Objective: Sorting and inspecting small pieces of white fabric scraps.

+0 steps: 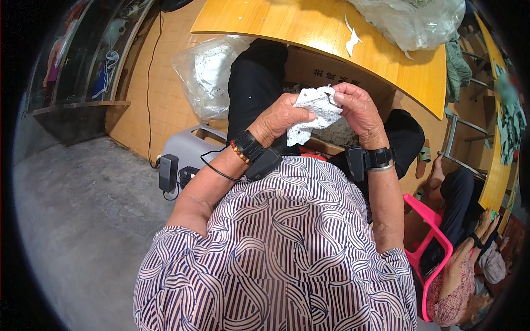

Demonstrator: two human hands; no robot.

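White speckled cloth (318,105), long axis diagonal, lower end leftward

gripped piece (317,113) bright, fairly sharp | glare on table (309,27) beyond grip | floor (99,182) left of grip dimmer | outer edges bend, corners black

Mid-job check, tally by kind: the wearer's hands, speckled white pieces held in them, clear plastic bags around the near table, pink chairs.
Hands: 2 (left hand, right hand)
Speckled white piece: 1
Clear plastic bags: 2 (left bag, right bag)
Pink chair: 1
Total: 6
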